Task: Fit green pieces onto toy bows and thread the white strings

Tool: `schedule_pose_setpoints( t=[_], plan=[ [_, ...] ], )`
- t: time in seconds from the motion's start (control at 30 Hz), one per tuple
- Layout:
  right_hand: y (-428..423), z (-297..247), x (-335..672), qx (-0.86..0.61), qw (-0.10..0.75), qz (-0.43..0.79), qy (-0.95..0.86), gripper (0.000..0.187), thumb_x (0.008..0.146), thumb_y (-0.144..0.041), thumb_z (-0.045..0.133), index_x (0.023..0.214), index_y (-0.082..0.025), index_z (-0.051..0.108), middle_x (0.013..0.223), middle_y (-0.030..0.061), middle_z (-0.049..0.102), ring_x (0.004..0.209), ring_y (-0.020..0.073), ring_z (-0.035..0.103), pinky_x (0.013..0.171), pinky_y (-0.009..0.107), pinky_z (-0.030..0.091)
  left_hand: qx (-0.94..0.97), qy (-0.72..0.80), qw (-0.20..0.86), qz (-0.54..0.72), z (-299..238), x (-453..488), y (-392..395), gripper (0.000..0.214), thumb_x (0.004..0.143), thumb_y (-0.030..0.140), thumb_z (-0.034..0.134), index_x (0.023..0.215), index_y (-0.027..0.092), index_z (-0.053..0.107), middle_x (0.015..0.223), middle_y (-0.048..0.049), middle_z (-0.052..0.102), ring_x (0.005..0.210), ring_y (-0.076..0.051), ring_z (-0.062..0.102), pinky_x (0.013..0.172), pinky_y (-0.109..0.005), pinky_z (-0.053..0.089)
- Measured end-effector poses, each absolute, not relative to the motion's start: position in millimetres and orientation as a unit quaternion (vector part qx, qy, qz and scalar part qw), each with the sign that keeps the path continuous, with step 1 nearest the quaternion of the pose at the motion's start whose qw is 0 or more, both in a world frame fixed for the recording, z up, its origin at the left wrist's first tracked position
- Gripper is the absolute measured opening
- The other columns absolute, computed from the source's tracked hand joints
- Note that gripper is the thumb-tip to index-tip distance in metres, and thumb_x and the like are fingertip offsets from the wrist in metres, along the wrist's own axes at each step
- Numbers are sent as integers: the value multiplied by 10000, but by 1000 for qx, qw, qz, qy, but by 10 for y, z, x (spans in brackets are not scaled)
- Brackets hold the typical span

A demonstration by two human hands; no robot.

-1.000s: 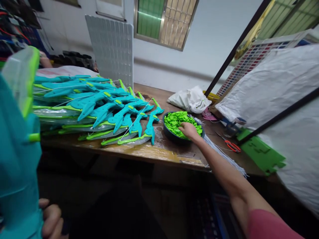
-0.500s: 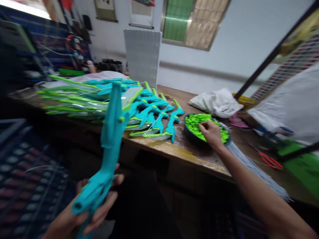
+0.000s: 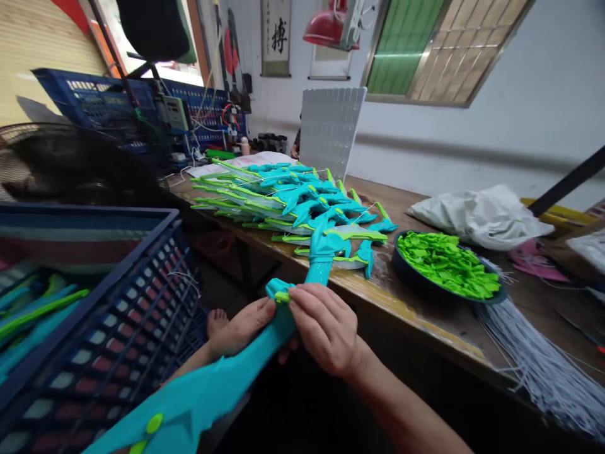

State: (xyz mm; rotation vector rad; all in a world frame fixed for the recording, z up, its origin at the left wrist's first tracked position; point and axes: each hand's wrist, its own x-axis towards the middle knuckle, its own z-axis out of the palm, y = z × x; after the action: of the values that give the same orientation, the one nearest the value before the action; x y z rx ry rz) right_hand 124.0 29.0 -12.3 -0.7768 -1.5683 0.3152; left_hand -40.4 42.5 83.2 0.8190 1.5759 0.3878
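Note:
A turquoise plastic toy bow [image 3: 255, 347] stretches from the lower left up toward the bench, with round green caps on its near end. My left hand [image 3: 243, 325] is closed around its middle, thumb on top. My right hand [image 3: 326, 325] pinches a small lime-green plastic piece [image 3: 282, 296] against the bow's upper side; its fingertips hide part of the piece. Beyond the hands, several turquoise and green toy bows [image 3: 302, 202] with white strings lie piled on the bench. A dark round basin [image 3: 401, 268] holds many loose lime-green pieces [image 3: 444, 261].
The wooden bench [image 3: 378, 302] has its front edge just past my hands. At left stands a blue plastic crate [image 3: 142, 284] with similar parts inside. White cords [image 3: 534, 359] hang over the edge at right. A white sack [image 3: 482, 214] lies behind the basin.
My right hand has left the basin and come to the toy bow with a green piece. The bow has tipped forward from upright. The view has swung left.

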Motion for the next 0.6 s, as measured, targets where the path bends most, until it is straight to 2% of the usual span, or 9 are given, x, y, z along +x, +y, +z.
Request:
schedule_pose_setpoints(
  t=[0.07, 0.17, 0.23, 0.3, 0.43, 0.6],
  plan=[
    [226, -158, 1222, -316, 618, 176, -698, 262, 938, -89, 581, 1195, -38, 585, 1225, 190, 651, 1168, 299, 608, 988, 454, 532, 342, 653, 659, 149, 901, -396, 414, 561, 808, 585, 731, 1038, 78, 662, 743, -107, 661, 564, -175, 635, 545, -223, 474],
    [125, -125, 1216, -321, 616, 237, -679, 286, 885, -44, 653, 1162, -88, 592, 1195, 140, 656, 1146, 251, 581, 973, 422, 525, 331, 583, 738, 78, 945, -451, 447, 522, 879, 510, 708, 1161, 99, 551, 811, -117, 676, 589, -167, 653, 564, -218, 501],
    [85, -53, 1220, -345, 627, 284, -638, 205, 871, -23, 663, 1045, -116, 604, 1079, 105, 657, 1044, 205, 586, 915, 383, 539, 330, 548, 768, 41, 941, -479, 475, 511, 926, 503, 672, 1178, 107, 471, 848, -109, 679, 617, -151, 662, 602, -220, 521],
    [69, 26, 1235, -379, 623, 333, -598, 140, 888, -26, 649, 982, -121, 607, 1056, 104, 625, 985, 172, 589, 847, 327, 549, 330, 527, 782, 30, 930, -481, 491, 536, 939, 514, 660, 1189, 111, 411, 841, -88, 676, 606, -143, 659, 596, -225, 525],
    [68, 113, 1301, -405, 588, 377, -590, 137, 918, -54, 633, 1026, -135, 609, 1201, 106, 616, 1063, 175, 594, 892, 327, 541, 338, 529, 778, 7, 932, -441, 487, 596, 942, 548, 648, 1232, 116, 358, 851, -80, 676, 624, -151, 673, 566, -215, 521],
    [41, 106, 1336, -408, 594, 367, -587, 172, 905, -32, 642, 1039, -134, 605, 1119, 77, 636, 1003, 137, 594, 872, 289, 531, 328, 544, 772, 22, 951, -405, 480, 585, 930, 555, 662, 1216, 111, 411, 866, -92, 683, 626, -151, 675, 561, -203, 513]
  ],
)
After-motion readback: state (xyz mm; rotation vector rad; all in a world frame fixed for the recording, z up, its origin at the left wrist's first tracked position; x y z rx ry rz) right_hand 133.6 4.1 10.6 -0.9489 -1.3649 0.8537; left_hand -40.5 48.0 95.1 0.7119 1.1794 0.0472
